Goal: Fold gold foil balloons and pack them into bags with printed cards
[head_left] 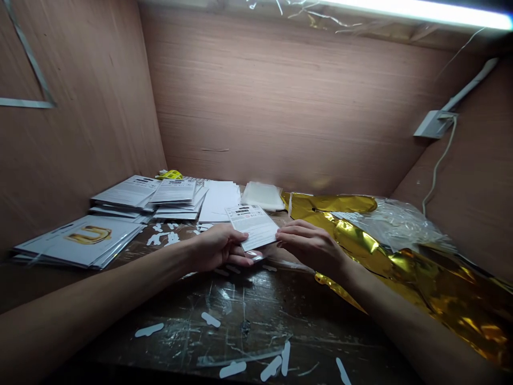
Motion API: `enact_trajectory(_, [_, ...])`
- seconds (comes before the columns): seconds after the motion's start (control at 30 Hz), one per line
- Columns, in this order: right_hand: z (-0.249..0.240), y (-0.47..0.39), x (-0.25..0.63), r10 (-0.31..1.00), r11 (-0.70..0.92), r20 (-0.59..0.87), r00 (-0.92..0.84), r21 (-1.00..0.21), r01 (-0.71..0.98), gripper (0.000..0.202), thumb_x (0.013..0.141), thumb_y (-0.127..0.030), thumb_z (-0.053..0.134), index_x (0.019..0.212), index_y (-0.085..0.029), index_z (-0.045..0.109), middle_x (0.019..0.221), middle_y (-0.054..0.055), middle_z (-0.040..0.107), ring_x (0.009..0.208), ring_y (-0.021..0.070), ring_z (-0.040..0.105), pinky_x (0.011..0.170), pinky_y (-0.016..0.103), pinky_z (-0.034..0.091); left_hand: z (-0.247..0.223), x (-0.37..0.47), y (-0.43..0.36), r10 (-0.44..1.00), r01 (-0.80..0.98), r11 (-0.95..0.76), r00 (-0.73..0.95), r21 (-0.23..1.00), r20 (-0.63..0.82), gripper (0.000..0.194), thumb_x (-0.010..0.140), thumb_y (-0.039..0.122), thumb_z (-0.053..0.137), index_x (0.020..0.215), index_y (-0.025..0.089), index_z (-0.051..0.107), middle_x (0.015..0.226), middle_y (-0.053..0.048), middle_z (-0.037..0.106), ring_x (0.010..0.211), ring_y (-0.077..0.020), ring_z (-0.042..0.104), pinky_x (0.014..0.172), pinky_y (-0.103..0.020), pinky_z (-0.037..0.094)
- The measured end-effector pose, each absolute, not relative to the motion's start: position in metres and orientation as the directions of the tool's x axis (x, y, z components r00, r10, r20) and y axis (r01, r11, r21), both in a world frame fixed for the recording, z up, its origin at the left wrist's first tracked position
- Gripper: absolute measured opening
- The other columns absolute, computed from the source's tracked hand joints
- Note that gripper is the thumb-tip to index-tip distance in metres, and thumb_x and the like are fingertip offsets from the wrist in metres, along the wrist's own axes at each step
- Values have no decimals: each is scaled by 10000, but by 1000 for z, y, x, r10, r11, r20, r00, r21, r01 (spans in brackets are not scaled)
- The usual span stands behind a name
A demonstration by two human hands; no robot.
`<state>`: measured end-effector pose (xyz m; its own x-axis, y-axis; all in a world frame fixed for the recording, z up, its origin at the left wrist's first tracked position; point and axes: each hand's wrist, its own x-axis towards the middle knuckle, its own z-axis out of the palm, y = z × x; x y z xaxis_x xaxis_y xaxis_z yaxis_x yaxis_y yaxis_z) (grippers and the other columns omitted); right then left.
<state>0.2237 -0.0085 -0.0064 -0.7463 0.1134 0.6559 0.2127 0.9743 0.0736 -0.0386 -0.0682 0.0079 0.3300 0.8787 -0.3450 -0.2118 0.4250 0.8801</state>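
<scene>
A white printed card (256, 227), seemingly in a clear plastic sleeve, is held tilted above the middle of the table. My left hand (220, 247) grips its lower left edge, thumb on top and fingers beneath. Close against the card's right edge is my right hand (308, 241), its fingers bent and together; its thumb is hidden. Shiny clear plastic shows below the card by my left fingertips. Gold foil (352, 235) lies just beyond my right hand. Behind the card are a pile of white sheets (220, 199) and a stack of translucent bags (262, 195).
Packs of printed cards (128, 191) are stacked at the left, with one pack showing a gold letter U (88, 235). Small white hang tabs (233, 369) are scattered about the dark table (180, 315). Clear plastic (404, 222) is heaped at right. Wooden panels (272, 107) enclose the table.
</scene>
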Motion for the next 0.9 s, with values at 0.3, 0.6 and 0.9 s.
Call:
enact_trajectory(0.3, [-1, -20, 219, 284, 954, 375, -882, -201, 222, 117, 923, -186, 664, 882, -204, 772, 843, 34, 754, 723, 147, 684, 673, 275, 523, 21, -57, -74, 921, 800, -323, 142, 507, 362, 551, 882, 505, 639, 454, 183, 512, 444, -4, 468, 431, -112, 367, 480, -274, 215])
enact_trajectory(0.6, [-1, -25, 214, 358, 922, 313, -880, -268, 279, 131, 892, -200, 690, 837, -223, 806, 801, 24, 755, 714, 150, 673, 690, 267, 495, 5, -29, -99, 811, 774, -580, 516, 256, 278, 362, 816, 553, 711, 724, 208, 776, 747, -50, 724, 699, -198, 633, 690, -314, 431])
enact_trajectory(0.9, [-16, -12, 214, 463, 865, 415, -784, -406, 295, 50, 862, -250, 770, 885, -242, 813, 812, -1, 764, 695, 125, 679, 671, 235, 486, 6, -36, -88, 896, 804, -441, 423, 399, 138, 193, 822, 353, 686, 758, 195, 778, 731, -33, 736, 634, -157, 620, 594, -267, 415])
